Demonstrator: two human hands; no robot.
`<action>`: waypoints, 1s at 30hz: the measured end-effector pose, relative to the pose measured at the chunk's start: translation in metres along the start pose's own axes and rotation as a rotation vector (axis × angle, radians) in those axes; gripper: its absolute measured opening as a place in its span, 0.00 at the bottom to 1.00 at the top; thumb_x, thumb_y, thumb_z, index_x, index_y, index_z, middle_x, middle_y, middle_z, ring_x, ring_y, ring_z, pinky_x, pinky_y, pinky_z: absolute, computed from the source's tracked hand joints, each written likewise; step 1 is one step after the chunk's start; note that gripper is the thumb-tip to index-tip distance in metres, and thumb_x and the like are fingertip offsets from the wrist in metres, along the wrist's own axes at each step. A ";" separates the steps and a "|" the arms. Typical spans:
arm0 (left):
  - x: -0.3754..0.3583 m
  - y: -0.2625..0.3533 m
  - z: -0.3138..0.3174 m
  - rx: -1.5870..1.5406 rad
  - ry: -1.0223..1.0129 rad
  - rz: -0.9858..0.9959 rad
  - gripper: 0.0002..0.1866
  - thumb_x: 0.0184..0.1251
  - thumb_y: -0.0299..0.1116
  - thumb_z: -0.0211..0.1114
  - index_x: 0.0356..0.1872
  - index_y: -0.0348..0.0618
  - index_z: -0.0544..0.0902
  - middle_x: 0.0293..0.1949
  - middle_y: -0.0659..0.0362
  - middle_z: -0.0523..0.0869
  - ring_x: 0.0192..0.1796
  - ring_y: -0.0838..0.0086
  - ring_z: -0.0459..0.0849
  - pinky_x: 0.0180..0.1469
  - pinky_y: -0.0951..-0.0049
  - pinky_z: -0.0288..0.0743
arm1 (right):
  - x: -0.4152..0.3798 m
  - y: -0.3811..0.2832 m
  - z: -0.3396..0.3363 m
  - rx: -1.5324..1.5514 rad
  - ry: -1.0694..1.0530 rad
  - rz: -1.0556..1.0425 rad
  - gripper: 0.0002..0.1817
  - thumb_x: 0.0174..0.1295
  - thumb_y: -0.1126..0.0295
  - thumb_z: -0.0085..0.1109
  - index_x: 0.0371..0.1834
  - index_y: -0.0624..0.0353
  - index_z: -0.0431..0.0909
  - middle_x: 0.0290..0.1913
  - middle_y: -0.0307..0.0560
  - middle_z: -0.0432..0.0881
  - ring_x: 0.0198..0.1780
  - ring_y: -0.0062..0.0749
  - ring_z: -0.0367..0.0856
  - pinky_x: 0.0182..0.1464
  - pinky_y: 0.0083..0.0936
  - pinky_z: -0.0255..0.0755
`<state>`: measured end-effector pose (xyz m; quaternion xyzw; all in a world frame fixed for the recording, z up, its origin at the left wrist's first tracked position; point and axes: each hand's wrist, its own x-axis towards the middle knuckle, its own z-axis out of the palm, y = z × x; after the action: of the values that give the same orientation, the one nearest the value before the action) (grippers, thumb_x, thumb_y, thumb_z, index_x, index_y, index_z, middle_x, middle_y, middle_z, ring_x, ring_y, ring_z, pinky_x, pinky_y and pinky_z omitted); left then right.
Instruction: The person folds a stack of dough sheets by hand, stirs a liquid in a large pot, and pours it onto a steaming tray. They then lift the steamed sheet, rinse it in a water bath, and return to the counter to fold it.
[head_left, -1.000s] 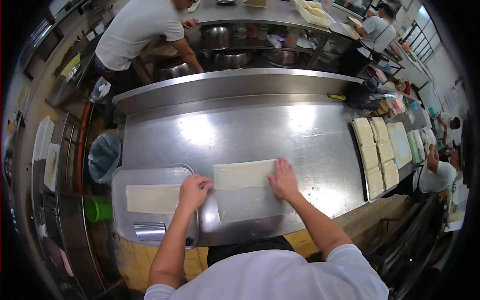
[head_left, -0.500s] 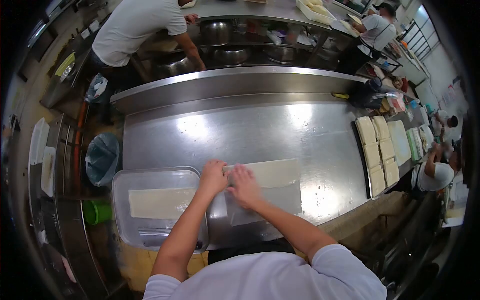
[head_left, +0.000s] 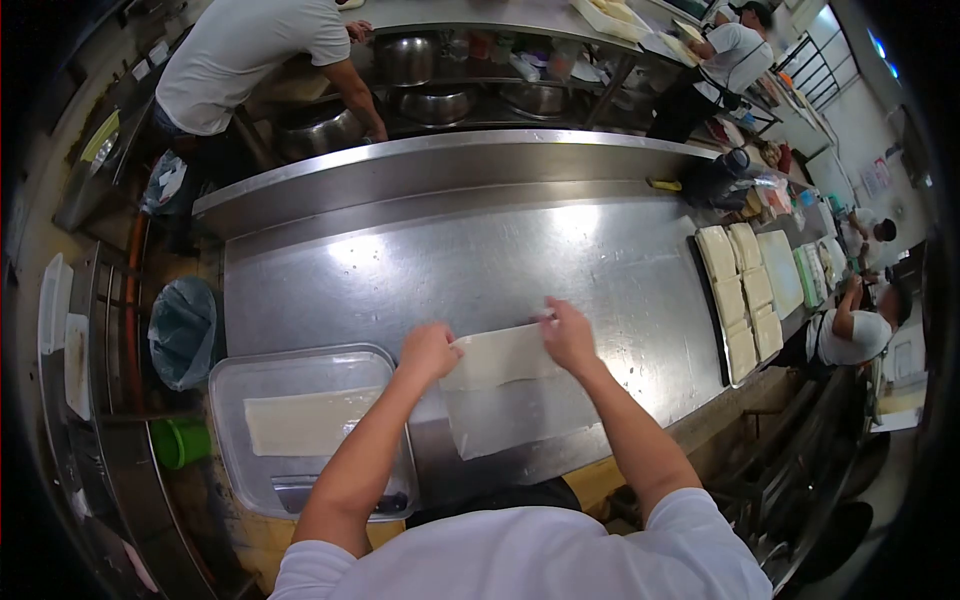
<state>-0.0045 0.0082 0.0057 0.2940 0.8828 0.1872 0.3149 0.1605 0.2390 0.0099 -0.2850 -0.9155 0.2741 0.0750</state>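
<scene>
Head-camera view of a steel worktable (head_left: pixel 420 270): a person's left hand (head_left: pixel 428 350) and right hand (head_left: pixel 568 335) each pinch an end of a pale dough sheet (head_left: pixel 500 358), fingers closed on its far edge, lifting that edge over a thin translucent film (head_left: pixel 515 415) lying flat near the table's front. To the left, a plastic tray (head_left: pixel 300 370) holds another dough strip (head_left: pixel 295 422); at far right, a tray of dough blocks (head_left: pixel 738 300). The soft sheet looks liable to stretch or tear if the hands pull unevenly, or to crease and stick to itself if it sags midway.
</scene>
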 end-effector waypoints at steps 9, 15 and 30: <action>-0.027 0.014 -0.023 -0.200 -0.019 0.001 0.14 0.58 0.45 0.79 0.36 0.46 0.92 0.33 0.51 0.92 0.37 0.59 0.90 0.44 0.61 0.81 | 0.049 -0.090 0.021 -0.251 -0.937 -0.164 0.18 0.55 0.73 0.58 0.49 0.59 0.88 0.48 0.60 0.89 0.53 0.55 0.87 0.55 0.46 0.79; -0.009 -0.008 -0.004 -0.353 -0.100 -0.017 0.16 0.60 0.43 0.78 0.40 0.42 0.91 0.35 0.53 0.92 0.38 0.67 0.89 0.43 0.64 0.80 | 0.066 -0.005 -0.030 -0.684 -1.003 -0.109 0.22 0.54 0.71 0.64 0.55 0.42 0.89 0.50 0.50 0.90 0.54 0.49 0.87 0.56 0.43 0.80; -0.040 0.012 0.004 -0.294 0.068 -0.051 0.17 0.64 0.43 0.74 0.46 0.40 0.92 0.37 0.47 0.92 0.40 0.60 0.91 0.49 0.62 0.82 | 0.013 0.054 -0.083 -0.478 -0.444 -0.114 0.10 0.63 0.71 0.58 0.39 0.54 0.90 0.42 0.56 0.89 0.47 0.55 0.88 0.52 0.47 0.82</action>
<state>0.0284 -0.0081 0.0268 0.2157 0.8631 0.3163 0.3293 0.1998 0.3214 0.0499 -0.1762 -0.9623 0.1022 -0.1802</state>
